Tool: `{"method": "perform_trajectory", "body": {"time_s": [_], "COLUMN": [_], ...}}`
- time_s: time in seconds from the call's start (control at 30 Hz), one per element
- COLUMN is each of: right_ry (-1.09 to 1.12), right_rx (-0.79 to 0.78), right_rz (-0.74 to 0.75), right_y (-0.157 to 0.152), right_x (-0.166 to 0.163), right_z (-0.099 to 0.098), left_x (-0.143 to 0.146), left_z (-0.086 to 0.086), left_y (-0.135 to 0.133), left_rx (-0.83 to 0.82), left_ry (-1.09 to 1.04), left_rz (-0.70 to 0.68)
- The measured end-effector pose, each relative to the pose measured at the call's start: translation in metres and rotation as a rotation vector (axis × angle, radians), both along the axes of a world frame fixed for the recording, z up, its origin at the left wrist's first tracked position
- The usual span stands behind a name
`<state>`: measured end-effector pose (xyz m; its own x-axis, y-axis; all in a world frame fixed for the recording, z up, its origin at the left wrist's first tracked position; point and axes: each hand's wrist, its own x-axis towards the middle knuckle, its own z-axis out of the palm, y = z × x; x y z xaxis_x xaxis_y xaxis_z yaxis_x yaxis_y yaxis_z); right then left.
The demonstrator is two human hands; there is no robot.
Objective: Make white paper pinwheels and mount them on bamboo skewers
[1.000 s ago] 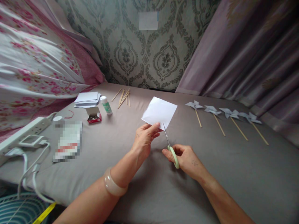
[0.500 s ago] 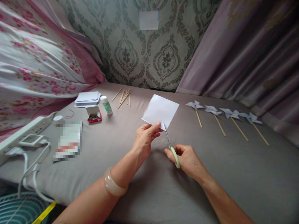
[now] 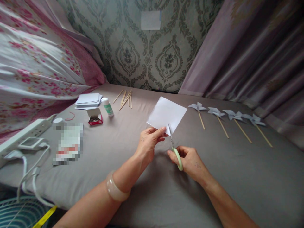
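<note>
My left hand (image 3: 152, 139) pinches a square sheet of white paper (image 3: 167, 112) by its near corner, thumb on top. The paper is held up over the grey cloth, one corner toward me. In my right hand (image 3: 186, 158) is a pair of scissors (image 3: 177, 156) with pale green handles, my fingers in the loops. Their blades lie at the paper's near corner, just right of my left thumb, pointing inward. Whether the blades are fully closed is hard to make out. Several paper pinwheels (image 3: 216, 112) on sticks lie to the right.
On the left are a stack of white paper (image 3: 87, 101), a glue stick (image 3: 108, 107), a small red box (image 3: 95, 118) of metal bits and a power strip (image 3: 30, 133) with cables. Loose wooden sticks (image 3: 125, 99) lie at the back. A fan (image 3: 23, 212) stands below the front left edge.
The paper and my left hand have shifted slightly right and toward me, and the sheet has turned a little. The scissor blades now reach farther in from the corner.
</note>
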<state>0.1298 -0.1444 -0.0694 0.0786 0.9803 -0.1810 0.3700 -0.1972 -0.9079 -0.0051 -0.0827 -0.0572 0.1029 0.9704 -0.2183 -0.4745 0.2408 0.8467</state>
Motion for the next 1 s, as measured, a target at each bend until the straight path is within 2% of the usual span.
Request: {"method": "perform_trajectory", "body": {"time_s": [1.0], "right_ry": [-0.033], "right_rx": [0.017], "right_rz": [-0.074], "right_y": [0.0012], "right_x": [-0.0016], "right_z": [0.0015], "left_x": [0.0041], "left_z": [0.0003], "left_y": [-0.0037], "left_rx": [0.001], "left_ry": [0.000], "left_rz": [-0.014]}}
